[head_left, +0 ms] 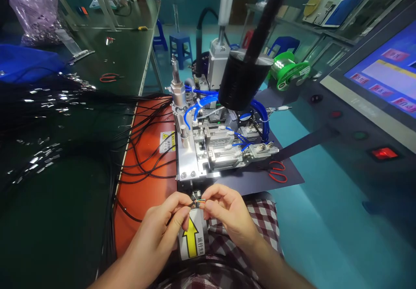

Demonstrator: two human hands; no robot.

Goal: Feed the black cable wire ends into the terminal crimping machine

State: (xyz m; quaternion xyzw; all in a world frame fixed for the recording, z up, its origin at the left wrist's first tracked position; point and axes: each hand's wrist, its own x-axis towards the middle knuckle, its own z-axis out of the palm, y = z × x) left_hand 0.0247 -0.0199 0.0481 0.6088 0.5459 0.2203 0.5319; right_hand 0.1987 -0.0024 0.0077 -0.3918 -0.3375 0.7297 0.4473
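Note:
Between my fingertips is the stripped end of a black cable (192, 204), with thin coloured wires (201, 200) fanning out of it. My left hand (165, 222) pinches the black sheath just behind the wires. On the other side, my right hand (229, 213) closes thumb and forefinger on the wire tips. Both hands are above a white label with a yellow arrow (192, 237), in front of a metal machine (224, 150) with cylinders and blue air tubes.
Several black cables (143, 167) run across the orange surface (126, 232) at left. Red-handled scissors (277, 172) lie on the dark plate at right. A black nozzle (240, 81) overhangs the machine, beside a green wire spool (288, 70). A control panel with a screen (383, 72) stands right.

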